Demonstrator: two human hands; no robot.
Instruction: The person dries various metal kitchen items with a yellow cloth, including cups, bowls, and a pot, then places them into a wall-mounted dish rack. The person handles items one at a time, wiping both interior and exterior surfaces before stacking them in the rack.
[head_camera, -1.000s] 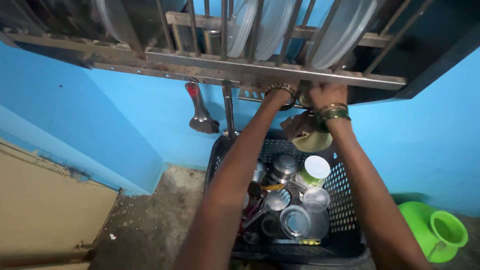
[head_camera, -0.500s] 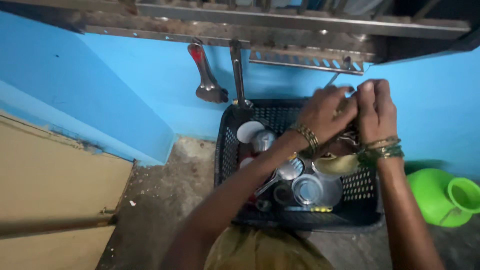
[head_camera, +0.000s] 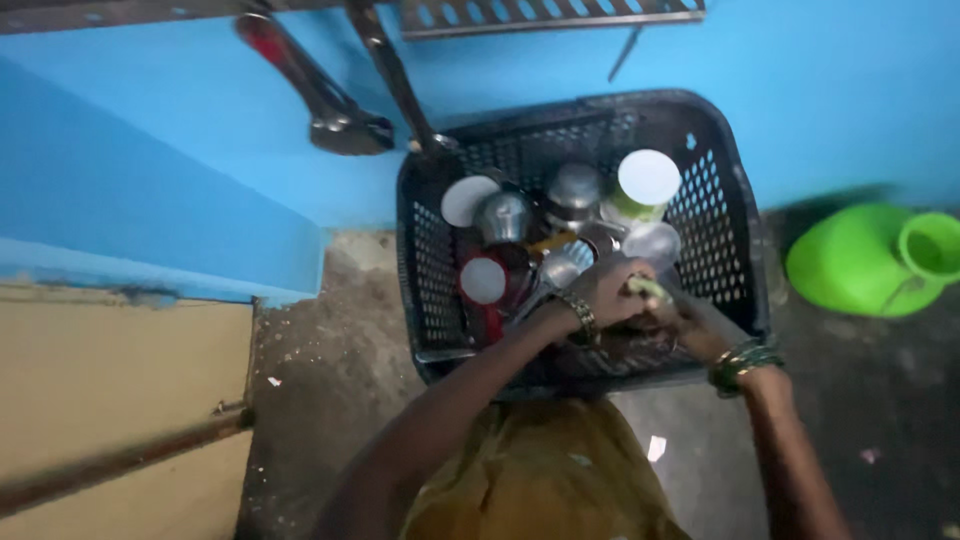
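A black plastic basket (head_camera: 735, 250) stands on the floor against the blue wall. It holds several steel tumblers (head_camera: 503, 215), a green cup with a white lid (head_camera: 645, 180) and a red cup with a white lid (head_camera: 484, 281). Both of my hands are down in its near right part. My left hand (head_camera: 605, 295), with a bangle at the wrist, and my right hand (head_camera: 692, 325), with green bangles, close together around a small pale green dish (head_camera: 647, 289). The dish is blurred and mostly hidden by my fingers.
A green plastic jug (head_camera: 860, 262) sits on the floor right of the basket. Two ladles (head_camera: 338, 122) hang on the blue wall under a metal rack (head_camera: 550, 14). A yellowish panel (head_camera: 100, 400) is at the left, and concrete floor (head_camera: 330, 360) lies beside the basket.
My hands came down from the rack overhead into the basket, carrying the dish. The view tilted down with them.
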